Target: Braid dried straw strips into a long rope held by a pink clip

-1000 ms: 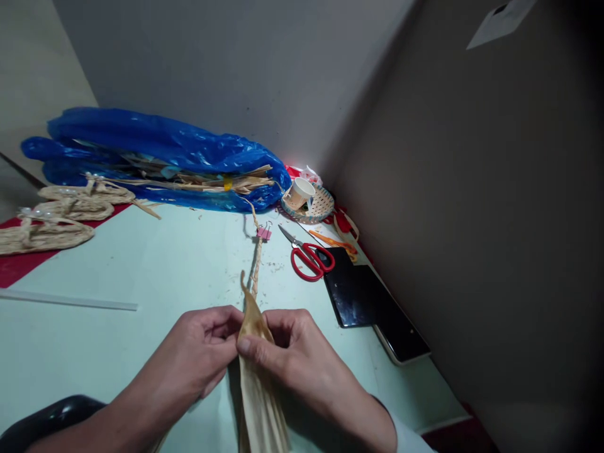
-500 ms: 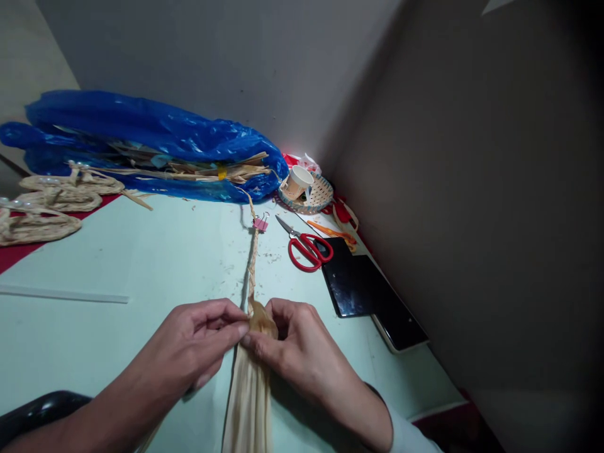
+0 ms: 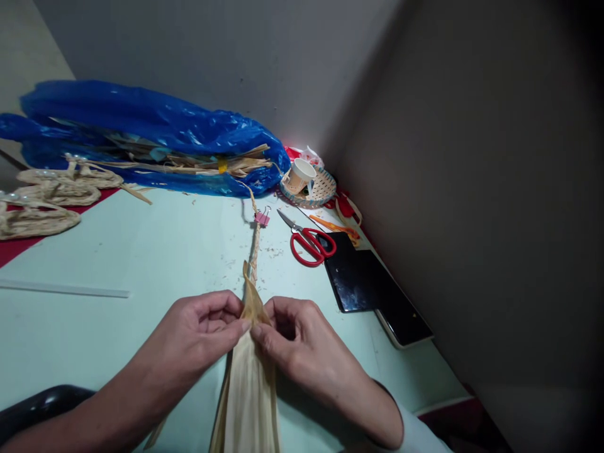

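Note:
A wide, pale dried leaf strip runs from the bottom edge up the middle, its brown pointed tip lying over a thin braid. My left hand pinches the left edge of this strip between thumb and forefinger. On its right edge, my right hand grips it the same way, thumb on top. Both hands are close together just below the tip. At its far end the braid is held by a pink binder clip. More strips lie beneath the wide one, partly hidden.
Red-handled scissors lie right of the braid, beside a black tablet. Behind are a blue plastic bag of dried strips and a woven basket with a paper cup. Woven soles and a white stick are at left.
The leaf strip's tip has unfolded and now points up over the braid. The strip is spread wider between my hands, which have moved slightly apart.

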`<state>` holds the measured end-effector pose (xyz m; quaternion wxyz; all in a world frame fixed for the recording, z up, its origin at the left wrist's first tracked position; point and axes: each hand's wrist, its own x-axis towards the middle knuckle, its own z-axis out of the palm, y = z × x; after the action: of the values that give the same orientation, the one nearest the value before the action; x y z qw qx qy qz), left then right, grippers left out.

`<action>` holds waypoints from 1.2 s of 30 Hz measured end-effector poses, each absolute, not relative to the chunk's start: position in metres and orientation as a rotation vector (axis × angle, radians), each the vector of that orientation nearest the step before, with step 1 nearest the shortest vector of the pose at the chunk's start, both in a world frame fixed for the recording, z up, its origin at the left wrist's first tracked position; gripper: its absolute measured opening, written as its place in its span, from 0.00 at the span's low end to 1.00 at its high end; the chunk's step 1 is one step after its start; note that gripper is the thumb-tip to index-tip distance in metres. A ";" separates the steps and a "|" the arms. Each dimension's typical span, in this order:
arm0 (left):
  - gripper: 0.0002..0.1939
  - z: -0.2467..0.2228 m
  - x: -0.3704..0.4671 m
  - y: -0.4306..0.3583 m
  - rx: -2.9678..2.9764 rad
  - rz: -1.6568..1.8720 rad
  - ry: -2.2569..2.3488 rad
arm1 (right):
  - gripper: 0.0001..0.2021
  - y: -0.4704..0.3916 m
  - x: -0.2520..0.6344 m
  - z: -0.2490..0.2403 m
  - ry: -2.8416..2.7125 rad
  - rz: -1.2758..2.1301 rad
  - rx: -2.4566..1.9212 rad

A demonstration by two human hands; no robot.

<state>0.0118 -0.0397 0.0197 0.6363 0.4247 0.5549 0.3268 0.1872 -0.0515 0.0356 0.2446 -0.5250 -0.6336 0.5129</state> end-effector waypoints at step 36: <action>0.13 0.027 0.010 -0.042 1.120 0.727 1.266 | 0.17 -0.077 0.287 0.096 -1.310 0.866 -1.358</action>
<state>0.0105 -0.0418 0.0273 0.6059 0.4843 0.5473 0.3144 0.2871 -0.0769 0.0959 0.5079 -0.5636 -0.5436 0.3592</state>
